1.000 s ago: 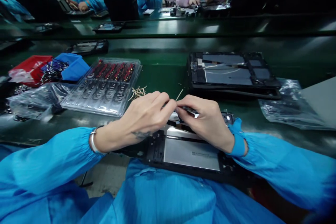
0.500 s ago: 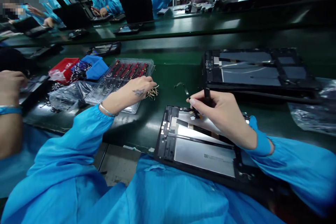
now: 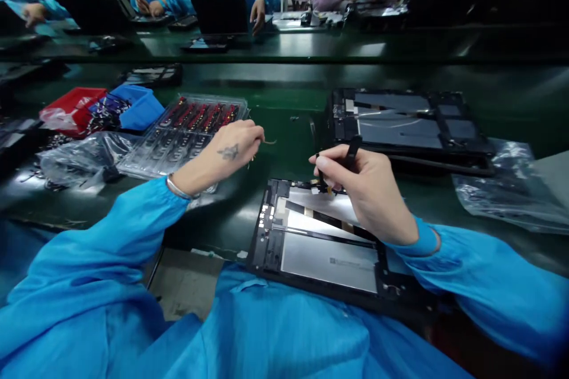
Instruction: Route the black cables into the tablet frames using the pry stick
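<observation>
My left hand (image 3: 235, 147) is closed, its fingertips pinching thin tan strips (image 3: 269, 142); one end pokes out to the right. Beneath its wrist lies a clear plastic tray (image 3: 153, 151) with rows of small red-and-black parts (image 3: 207, 115). In my right hand (image 3: 364, 186) is a pair of black tweezers (image 3: 354, 151), fingers closed round it over the top edge of an opened tablet (image 3: 329, 260). A faint, curved thin cable (image 3: 312, 127) rises above those fingers. The tablet, silver panel showing, rests tilted against my lap; my right hand and sleeve cover part of it.
Behind the tablet sits a stack of opened devices (image 3: 400, 121), with clear plastic film (image 3: 502, 189) at right. A red bin (image 3: 73, 109), a blue bin (image 3: 142, 108) and a crumpled plastic bag (image 3: 84, 160) are at left. Co-workers in blue and pink sit across the bench (image 3: 284, 83).
The view has shifted slightly right. My left hand has lifted off the loose bundle of strips, and fewer strips show at its fingertips. My right hand's fingers have tipped downward toward the tablet's top edge.
</observation>
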A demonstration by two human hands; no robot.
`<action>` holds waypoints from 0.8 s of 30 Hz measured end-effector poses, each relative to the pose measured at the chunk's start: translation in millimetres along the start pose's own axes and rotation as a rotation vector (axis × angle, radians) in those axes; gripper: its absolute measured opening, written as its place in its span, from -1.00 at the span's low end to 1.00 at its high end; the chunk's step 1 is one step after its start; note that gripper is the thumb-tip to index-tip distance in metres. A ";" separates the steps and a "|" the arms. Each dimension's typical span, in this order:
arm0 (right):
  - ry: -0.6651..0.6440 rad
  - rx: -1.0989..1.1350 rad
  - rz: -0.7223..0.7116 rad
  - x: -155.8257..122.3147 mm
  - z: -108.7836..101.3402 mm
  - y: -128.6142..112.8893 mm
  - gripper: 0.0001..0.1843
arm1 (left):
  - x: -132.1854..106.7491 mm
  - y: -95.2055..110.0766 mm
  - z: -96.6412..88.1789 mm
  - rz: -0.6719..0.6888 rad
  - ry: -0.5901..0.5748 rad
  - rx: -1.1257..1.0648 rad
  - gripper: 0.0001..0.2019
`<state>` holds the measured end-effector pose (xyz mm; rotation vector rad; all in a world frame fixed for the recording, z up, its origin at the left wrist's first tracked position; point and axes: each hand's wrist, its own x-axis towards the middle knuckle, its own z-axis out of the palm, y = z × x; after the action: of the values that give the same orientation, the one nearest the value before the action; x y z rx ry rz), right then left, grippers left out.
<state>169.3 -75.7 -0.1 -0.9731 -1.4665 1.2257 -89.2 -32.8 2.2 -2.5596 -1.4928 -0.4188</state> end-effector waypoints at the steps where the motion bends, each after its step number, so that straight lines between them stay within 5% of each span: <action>1: -0.003 -0.002 0.006 0.3 -0.4 0.4 -0.83 | -1.5 -7.5 -1.0 -0.019 -0.064 0.033 -0.73; 7: -0.018 -0.063 0.033 -1.1 1.3 6.0 -0.83 | -5.6 -20.0 -4.3 -0.067 -0.261 0.026 -0.73; 13: -0.018 -0.062 0.041 -0.5 0.7 6.5 -0.84 | -11.3 -27.8 -21.3 0.033 -0.357 -0.029 -0.59; 16: -0.013 -0.048 0.035 -1.8 3.2 5.0 -0.83 | -9.7 -6.0 -23.5 0.026 -0.208 -0.161 -0.55; 21: -0.037 -0.003 0.054 -5.8 8.9 5.9 -0.77 | 3.2 61.6 -15.7 -0.089 -0.077 -1.084 -0.64; 24: -0.022 -0.092 0.005 -3.8 4.7 3.1 -0.79 | 12.4 78.0 -19.5 -0.157 0.009 -1.219 -0.70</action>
<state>165.5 -79.8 -4.0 -1.0286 -1.5500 1.1847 -18.8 -66.2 25.6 -3.1528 -1.7460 -1.8303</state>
